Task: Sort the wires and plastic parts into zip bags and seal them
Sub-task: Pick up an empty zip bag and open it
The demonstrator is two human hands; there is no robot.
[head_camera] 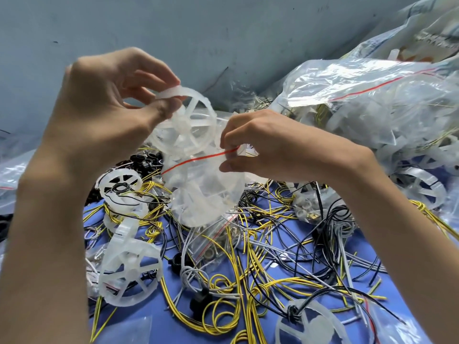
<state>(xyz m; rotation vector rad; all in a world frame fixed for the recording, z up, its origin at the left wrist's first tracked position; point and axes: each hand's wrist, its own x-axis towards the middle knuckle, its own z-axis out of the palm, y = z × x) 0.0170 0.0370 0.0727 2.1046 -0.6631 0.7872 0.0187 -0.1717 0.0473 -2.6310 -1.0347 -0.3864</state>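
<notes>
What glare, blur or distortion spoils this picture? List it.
Head view: wide-angle bending stretches both forearms at the edges; glare whitens the large zip bag at upper right; left hand and spoked plastic wheel look slightly soft; lighting is even, with faint shadows.

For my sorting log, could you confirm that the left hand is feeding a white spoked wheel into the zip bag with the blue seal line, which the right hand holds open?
Not quite: the seal line is red, not blue, as the head view shows. The left hand is feeding the white spoked wheel into the zip bag, whose mouth the right hand holds open.
</notes>
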